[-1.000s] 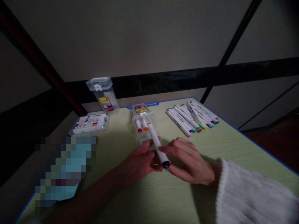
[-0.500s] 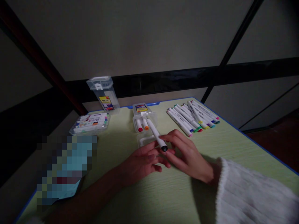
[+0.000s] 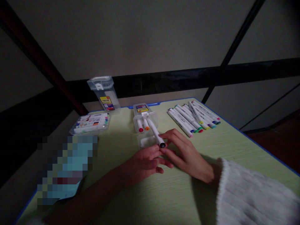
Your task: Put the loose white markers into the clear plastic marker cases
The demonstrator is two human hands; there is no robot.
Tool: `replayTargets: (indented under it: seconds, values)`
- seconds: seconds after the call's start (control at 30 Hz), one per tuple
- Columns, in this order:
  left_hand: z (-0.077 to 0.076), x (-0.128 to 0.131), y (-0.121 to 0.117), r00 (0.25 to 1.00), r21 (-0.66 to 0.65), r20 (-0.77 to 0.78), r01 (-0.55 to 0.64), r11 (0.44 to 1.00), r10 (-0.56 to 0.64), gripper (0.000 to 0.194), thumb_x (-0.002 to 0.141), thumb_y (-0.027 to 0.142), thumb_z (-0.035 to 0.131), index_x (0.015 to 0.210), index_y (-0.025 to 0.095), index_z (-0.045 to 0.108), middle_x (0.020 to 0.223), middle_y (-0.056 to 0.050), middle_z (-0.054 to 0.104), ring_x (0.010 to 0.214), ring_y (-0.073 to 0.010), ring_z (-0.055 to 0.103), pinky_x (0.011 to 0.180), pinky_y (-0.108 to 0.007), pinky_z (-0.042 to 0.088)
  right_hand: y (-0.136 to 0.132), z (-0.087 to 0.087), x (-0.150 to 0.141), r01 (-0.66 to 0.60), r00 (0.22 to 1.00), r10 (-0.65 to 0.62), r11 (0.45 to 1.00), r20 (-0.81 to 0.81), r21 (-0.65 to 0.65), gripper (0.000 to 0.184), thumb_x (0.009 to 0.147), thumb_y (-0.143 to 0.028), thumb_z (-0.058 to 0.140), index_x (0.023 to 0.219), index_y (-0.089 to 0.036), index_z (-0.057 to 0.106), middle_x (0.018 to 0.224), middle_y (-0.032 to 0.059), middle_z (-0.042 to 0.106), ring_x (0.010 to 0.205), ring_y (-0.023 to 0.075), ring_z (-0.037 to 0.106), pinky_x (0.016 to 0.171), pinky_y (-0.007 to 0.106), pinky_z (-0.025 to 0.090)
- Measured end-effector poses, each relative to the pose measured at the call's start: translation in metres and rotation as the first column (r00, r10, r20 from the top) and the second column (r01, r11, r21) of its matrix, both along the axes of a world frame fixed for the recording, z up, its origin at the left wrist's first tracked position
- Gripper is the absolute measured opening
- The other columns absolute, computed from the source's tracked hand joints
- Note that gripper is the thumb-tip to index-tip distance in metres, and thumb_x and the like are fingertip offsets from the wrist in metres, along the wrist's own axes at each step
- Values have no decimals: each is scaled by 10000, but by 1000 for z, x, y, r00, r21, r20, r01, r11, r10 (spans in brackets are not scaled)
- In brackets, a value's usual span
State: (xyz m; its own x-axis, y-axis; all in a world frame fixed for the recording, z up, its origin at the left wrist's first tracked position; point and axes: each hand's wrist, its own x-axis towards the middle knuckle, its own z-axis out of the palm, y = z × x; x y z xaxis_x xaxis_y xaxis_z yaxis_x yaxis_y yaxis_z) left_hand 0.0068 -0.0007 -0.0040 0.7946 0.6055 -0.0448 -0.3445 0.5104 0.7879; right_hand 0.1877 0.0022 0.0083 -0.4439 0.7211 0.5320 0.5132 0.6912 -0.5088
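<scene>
Black-capped marker: this white barrel (image 3: pixel 154 131) slants away from me, its far end seemingly just inside the mouth of the clear plastic marker case (image 3: pixel 142 109), beside the orange-capped marker (image 3: pixel 147 125); the red-capped marker (image 3: pixel 140 125) lies on the other side of that one
Right hand: my right hand (image 3: pixel 187 156) pinches the barrel near the black cap, fingers along its side and thumb at the cap end
Left hand: my left hand (image 3: pixel 140 164) is loosely spread under the cap end, gripping nothing; I cannot tell whether a fingertip touches the marker
Marker feel: I judge it light, stiff and hard to break, with a smooth barrel that could roll or slip between fingertips
Where to hold: the cap end looks best, since it keeps my fingers outside the case
Case rim: the walls look thin and stiff, and the case lies on its side, likely light enough to slide if nudged
Case lid: the lid (image 3: pixel 145 140) lies open before the mouth, just beyond my left fingers, an edge to catch a knuckle on
Open room: bare green surface (image 3: pixel 161 109) shows between the case and the loose markers (image 3: pixel 185 120), giving my right wrist space to swing outward
</scene>
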Motion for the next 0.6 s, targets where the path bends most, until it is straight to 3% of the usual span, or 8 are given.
replayTargets:
  seconds: [0.3, 0.6]
  values:
    - [-4, 0, 1, 1000, -39, 25, -14, 999, 15, 416, 715, 270, 687, 1097, 225, 531, 1049, -64, 556, 925, -184, 558, 728, -273, 345, 1, -2, 0, -45, 999, 44, 999, -24, -11, 267, 857, -192, 484, 1121, -154, 481, 999, 102, 553, 935, 218, 539, 765, 381, 477]
    - [-5, 0, 2, 999, -52, 41, -23, 998, 26, 446, 725, 288, 680, 1117, 264, 468, 1058, -49, 554, 919, -175, 580, 732, -281, 334, 0, -2, -1, -54, 998, 54, 998, -10, -41, 312, 848, -168, 481, 1159, -152, 469, 1074, 117, 520, 1003, 221, 519, 835, 390, 475]
